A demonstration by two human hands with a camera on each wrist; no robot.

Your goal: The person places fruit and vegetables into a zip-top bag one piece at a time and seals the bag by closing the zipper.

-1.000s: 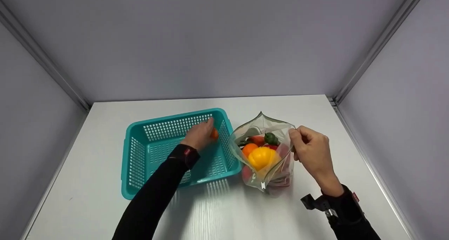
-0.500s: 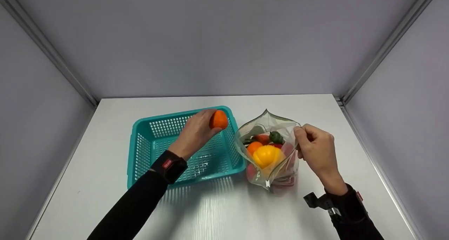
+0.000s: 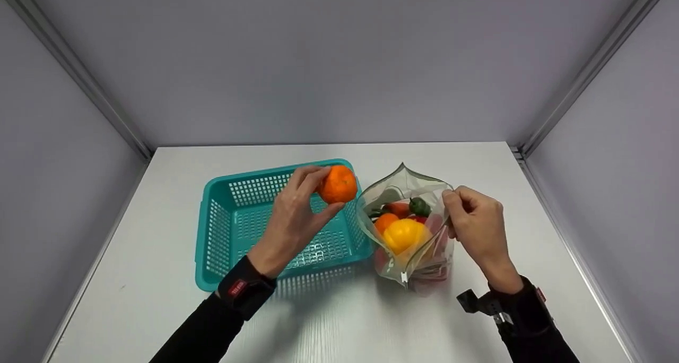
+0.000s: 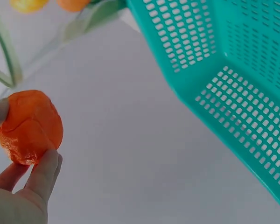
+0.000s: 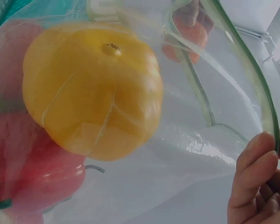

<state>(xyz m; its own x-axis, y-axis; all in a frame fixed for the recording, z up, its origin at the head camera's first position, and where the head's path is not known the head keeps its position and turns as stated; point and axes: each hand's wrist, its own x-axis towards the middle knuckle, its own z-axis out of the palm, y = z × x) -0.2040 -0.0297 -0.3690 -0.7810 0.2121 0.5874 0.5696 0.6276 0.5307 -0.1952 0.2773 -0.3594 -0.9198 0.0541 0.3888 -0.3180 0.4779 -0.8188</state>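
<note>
My left hand (image 3: 297, 209) pinches an orange tangerine (image 3: 337, 184) (image 4: 30, 126) between thumb and fingers, raised over the right rim of a teal slotted basket (image 3: 212, 230) (image 4: 233, 98). Just to its right stands a clear zip bag (image 3: 408, 230) (image 5: 214, 116), its mouth wide open. My right hand (image 3: 475, 225) (image 5: 256, 186) pinches the bag's right rim and holds it open. Inside lie a yellow bell pepper (image 3: 404, 236) (image 5: 91, 91), a small orange fruit (image 3: 385, 222), a green pepper (image 3: 419, 207) and red pieces (image 5: 32, 182).
Everything sits on a white table (image 3: 329, 320) enclosed by grey walls (image 3: 329, 60) at the back and both sides. The basket's floor shows nothing in it.
My left hand lifted the tangerine out of the basket and carried it up and right toward the bag. The right hand kept its hold on the bag's rim.
</note>
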